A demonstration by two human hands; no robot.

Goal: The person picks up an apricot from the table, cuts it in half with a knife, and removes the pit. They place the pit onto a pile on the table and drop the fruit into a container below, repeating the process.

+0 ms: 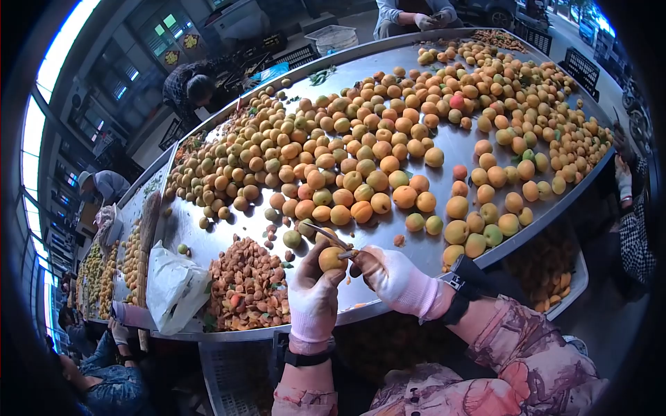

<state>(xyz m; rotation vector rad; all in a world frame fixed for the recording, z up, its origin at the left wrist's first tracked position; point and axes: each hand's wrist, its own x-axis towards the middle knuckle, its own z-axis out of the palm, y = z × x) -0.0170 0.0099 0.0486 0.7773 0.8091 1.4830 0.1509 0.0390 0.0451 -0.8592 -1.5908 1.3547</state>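
Observation:
My left hand (313, 298), in a white and pink glove with bare fingertips, grips an orange-yellow apricot (331, 258). Close on its right, my right hand (392, 276), gloved the same way, is closed around a slim metal tool (327, 234). One long thin arm of the tool points up and left over the fruit, and a shorter metal part touches the apricot's side. Fingers hide the tool's grip. Both hands are above the near edge of a metal table (423, 246). Just beyond them lies a greenish apricot (292, 239).
Many apricots (374, 149) cover the table. A heap of apricot stones (248, 288) and a white plastic bag (177, 284) lie at the left. Below the right edge is a bin of apricot halves (555, 284). Other people sit around, one gloved person (416, 17) across the table.

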